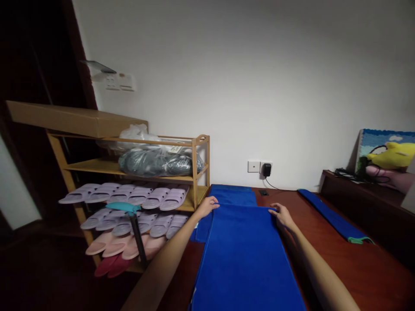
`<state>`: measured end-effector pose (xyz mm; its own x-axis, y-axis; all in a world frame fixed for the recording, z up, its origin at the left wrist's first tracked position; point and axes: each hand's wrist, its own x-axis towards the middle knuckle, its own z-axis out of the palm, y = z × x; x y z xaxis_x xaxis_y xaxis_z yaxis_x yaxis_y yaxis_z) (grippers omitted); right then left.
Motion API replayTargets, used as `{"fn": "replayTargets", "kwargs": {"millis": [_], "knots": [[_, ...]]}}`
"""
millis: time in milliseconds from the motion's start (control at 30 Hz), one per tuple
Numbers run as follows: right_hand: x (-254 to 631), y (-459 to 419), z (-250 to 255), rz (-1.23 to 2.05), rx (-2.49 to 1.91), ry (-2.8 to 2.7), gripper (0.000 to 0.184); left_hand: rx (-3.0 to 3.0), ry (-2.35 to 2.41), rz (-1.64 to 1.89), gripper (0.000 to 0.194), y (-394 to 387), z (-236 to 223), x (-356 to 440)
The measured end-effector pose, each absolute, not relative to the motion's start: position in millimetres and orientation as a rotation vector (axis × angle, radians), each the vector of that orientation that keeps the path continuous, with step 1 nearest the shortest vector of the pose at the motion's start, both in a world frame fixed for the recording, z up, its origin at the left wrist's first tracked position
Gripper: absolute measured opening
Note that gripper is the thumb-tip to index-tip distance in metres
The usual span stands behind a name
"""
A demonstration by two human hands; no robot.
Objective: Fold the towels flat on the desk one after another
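Blue cloth [243, 259] stretched near to far, pinched at both far corners

The near end of the cloth is cut off by the bottom of the view, and its long axis is run away from the camera, over the reddish-brown tabletop [363, 263]. It is flanked by the two forearms, one along each long side. At the far edge, the left corner is pinched between the thumb and fingers of the left hand [206, 207], and the right corner is gripped at the fingertips of the right hand [282, 216]. The short far edge is thus spanned crosswise between the hands, which are held about level with each other; neither is clearly nearer to the cloth.

Just beyond and to the left, another piece of blue fabric [234, 195] is partly covered by the cloth; whether the two are joined cannot be told. On the right, well apart from the cloth, a narrow blue strip with a green-trimmed near end [335, 218] is laid slantwise; the right hand is the nearer one to it.

To the left, rows of slippers are held on a wooden rack [194, 172]. Farther off, a black adapter [266, 169] is plugged in at the wall [227, 108].
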<state>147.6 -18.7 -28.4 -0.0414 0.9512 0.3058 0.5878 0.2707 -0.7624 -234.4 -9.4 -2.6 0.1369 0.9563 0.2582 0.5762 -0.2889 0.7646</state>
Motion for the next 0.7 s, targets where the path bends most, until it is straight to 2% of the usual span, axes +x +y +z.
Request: {"fn": "replayTargets", "kwargs": {"millis": [167,400,700], "knots": [[155,-42,-5,0.635,-1.28,-1.728,0.043,1.87,1.372,1.126,0.026,-33,27,-242],[154,-84,40,0.541,-1.227,-1.67,0.043,1.657,1.328,1.252,0.036,-73,61,-242],[128,-144,86,0.888,-1.02,-1.532,0.042,1.403,1.048,1.408,0.041,-134,104,-234]]}}
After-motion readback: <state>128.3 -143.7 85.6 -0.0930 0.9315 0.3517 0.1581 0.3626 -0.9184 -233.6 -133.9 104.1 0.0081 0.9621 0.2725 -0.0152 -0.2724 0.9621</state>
